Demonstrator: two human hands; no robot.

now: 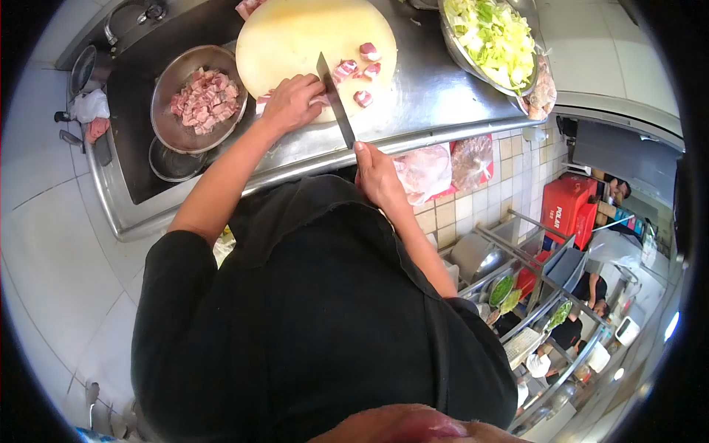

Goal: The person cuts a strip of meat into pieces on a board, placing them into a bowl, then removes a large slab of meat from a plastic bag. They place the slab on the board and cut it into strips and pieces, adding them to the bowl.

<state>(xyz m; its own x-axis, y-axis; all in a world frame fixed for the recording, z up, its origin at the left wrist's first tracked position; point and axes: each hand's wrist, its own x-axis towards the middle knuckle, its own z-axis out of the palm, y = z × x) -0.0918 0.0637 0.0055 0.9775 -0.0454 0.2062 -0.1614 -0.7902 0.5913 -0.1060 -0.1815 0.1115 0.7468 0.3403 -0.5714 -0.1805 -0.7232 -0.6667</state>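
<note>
Head view, knife, meat, steel counter, tiled floor

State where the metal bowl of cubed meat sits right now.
In the head view, the bowl of cubed meat sits in the sink on the person's left, beside the round chopping board, near the left hand.

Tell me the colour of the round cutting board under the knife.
Pale cream-yellow; the cutting board shows best in the head view.

The knife handle lies hidden — inside the right hand.
</note>
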